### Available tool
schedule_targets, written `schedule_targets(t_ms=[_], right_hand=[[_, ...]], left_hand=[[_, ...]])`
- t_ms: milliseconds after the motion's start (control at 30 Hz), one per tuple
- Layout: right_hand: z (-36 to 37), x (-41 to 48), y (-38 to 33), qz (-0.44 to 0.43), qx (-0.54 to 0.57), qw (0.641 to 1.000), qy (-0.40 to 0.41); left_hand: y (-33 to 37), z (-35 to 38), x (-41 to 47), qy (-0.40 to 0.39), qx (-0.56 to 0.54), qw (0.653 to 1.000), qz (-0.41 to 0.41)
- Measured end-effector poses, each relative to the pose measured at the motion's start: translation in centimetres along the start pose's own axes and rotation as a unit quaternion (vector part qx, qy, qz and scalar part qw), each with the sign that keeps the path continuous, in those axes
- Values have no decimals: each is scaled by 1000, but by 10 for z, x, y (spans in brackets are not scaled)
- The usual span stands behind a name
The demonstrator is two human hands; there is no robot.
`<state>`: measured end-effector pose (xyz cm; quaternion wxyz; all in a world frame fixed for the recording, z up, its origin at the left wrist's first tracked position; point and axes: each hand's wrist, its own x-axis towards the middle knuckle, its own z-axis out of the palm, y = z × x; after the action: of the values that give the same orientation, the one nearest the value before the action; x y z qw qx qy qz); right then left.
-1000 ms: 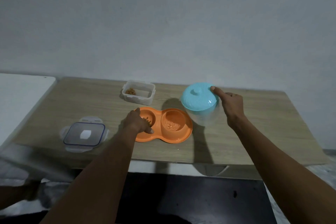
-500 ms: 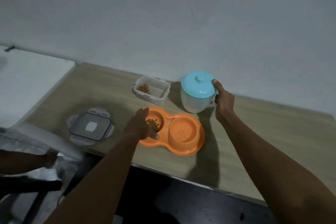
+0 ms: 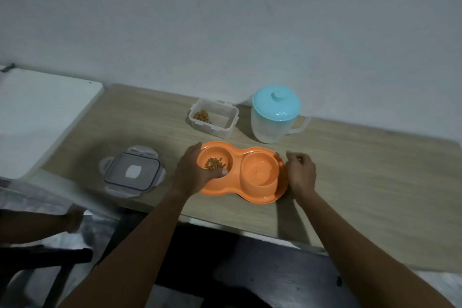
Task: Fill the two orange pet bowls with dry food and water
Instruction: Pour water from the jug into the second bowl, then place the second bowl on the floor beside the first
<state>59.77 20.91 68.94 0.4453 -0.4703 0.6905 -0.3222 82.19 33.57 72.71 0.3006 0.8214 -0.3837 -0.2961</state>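
- Between the two hands on the surface (image 3: 350,157) sits the orange double bowl (image 3: 236,157), its long axis running left to right, so each hand flanks one end.
- Left hand (image 3: 193,174) curls over the bowl's left rim, thumb hooked inside the food cup above the kibble (image 3: 214,164); it holds the bowl's edge.
- Right hand (image 3: 301,174) sits just beside the bowl's right end, fingers loosely curled and holding nothing; whether it touches the rim I cannot tell.
- Right cup (image 3: 260,170) looks wet, though the water level is hard to read.
- Behind the bowl stand the pitcher (image 3: 273,117) with its blue lid on and, left of it, the open food box (image 3: 212,121); the box lid (image 3: 132,174) lies well to the bowl's left.
- Half a second ago the right hand gripped the pitcher's handle; now the pitcher stands free and that hand has come down beside the bowl, while the left hand has kept its hold.
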Motion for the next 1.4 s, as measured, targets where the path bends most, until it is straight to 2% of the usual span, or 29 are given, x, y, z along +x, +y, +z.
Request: schedule_targets(t_ms=[100, 167, 400, 600, 767, 933, 1133, 1400], right_hand=[[2, -34, 27, -34, -60, 998, 3], [6, -50, 33, -24, -75, 997, 0], [3, -67, 23, 31, -4, 1000, -4], [-28, -78, 26, 40, 45, 998, -3], [-88, -82, 29, 29, 92, 995, 11], [-181, -74, 38, 0, 135, 991, 13], [-334, -67, 57, -36, 148, 988, 16], [-548, -41, 99, -49, 157, 983, 76]], left_hand=[[-1, -7, -13, 74, -53, 996, -12], [-3, -9, -15, 80, -60, 995, -32], [-4, -15, -12, 48, -53, 994, -85], [13, -14, -34, 74, -76, 991, -79], [57, 9, -69, 96, -117, 987, -46], [116, 51, -120, 105, -135, 985, -5], [204, 131, -198, 87, -155, 984, 22], [324, 269, -285, 23, -177, 982, 64]])
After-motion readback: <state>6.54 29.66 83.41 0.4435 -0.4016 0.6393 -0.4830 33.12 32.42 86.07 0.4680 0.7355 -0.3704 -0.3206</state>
